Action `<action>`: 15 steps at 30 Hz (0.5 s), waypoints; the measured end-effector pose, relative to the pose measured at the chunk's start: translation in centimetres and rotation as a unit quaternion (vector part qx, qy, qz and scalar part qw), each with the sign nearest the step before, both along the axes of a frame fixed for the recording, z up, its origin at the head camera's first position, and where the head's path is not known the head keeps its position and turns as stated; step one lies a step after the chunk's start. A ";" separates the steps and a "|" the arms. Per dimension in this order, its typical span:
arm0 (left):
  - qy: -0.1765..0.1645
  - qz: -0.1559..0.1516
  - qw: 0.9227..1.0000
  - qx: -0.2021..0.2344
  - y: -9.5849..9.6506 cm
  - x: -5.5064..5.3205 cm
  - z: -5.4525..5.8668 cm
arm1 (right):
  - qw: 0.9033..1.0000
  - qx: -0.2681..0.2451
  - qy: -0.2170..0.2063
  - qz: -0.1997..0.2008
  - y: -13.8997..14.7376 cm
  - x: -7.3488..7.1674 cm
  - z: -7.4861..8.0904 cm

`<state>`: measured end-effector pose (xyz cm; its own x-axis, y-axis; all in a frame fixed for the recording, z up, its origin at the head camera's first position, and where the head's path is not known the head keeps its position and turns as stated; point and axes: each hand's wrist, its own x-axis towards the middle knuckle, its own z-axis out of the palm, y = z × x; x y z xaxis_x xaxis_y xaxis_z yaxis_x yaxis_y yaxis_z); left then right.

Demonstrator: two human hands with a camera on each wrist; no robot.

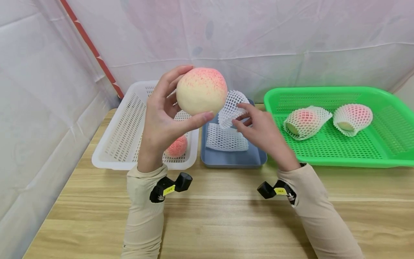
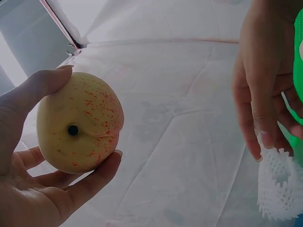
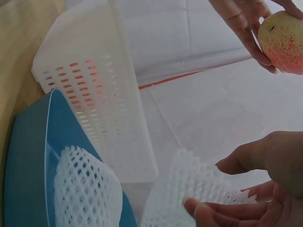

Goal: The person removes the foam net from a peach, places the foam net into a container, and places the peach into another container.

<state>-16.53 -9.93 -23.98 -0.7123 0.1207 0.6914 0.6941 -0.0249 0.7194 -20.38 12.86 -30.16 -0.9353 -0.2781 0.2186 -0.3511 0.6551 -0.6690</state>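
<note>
My left hand (image 1: 155, 122) grips a pale yellow and pink peach (image 1: 202, 91), raised above the white basket and the blue-grey tray. A small dark hole shows on the peach (image 2: 83, 124) in the left wrist view. With its fingers, my right hand (image 1: 263, 131) holds a white foam net sleeve (image 1: 230, 108) near its edge, over the tray. The sleeve (image 3: 189, 189) hangs from the fingers in the right wrist view, apart from the peach. Another foam net sleeve (image 1: 226, 138) lies flat in the blue-grey tray (image 1: 233, 163).
At left stands a white basket (image 1: 108, 156) with another peach (image 1: 177, 147), partly hidden by my left hand. On the right, a green basket (image 1: 352, 162) holds two net-wrapped peaches, one near its left side (image 1: 305, 120) and one farther right (image 1: 354, 117). Behind hangs a pale curtain (image 1: 245, 32).
</note>
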 end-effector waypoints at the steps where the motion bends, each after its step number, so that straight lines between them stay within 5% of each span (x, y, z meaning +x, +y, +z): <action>1: 0.000 0.000 1.000 -0.001 0.0 0.0 0.0 | 1.000 0.008 -0.011 0.002 0.0 -0.1 -0.1; 8: 0.002 0.005 1.000 -0.009 0.0 -0.1 -0.1 | 0.995 0.055 -0.079 0.021 0.0 -0.6 -0.8; 15: 0.004 0.007 1.000 -0.012 0.0 -0.1 -0.1 | 0.993 0.052 -0.102 0.027 0.0 -1.0 -1.2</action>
<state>-16.65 -9.91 -24.06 -0.7080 0.1271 0.6946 0.7005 0.0017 0.7137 -21.38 12.88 -31.39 -0.9405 -0.3396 -0.0064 -0.2515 0.7090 -0.6588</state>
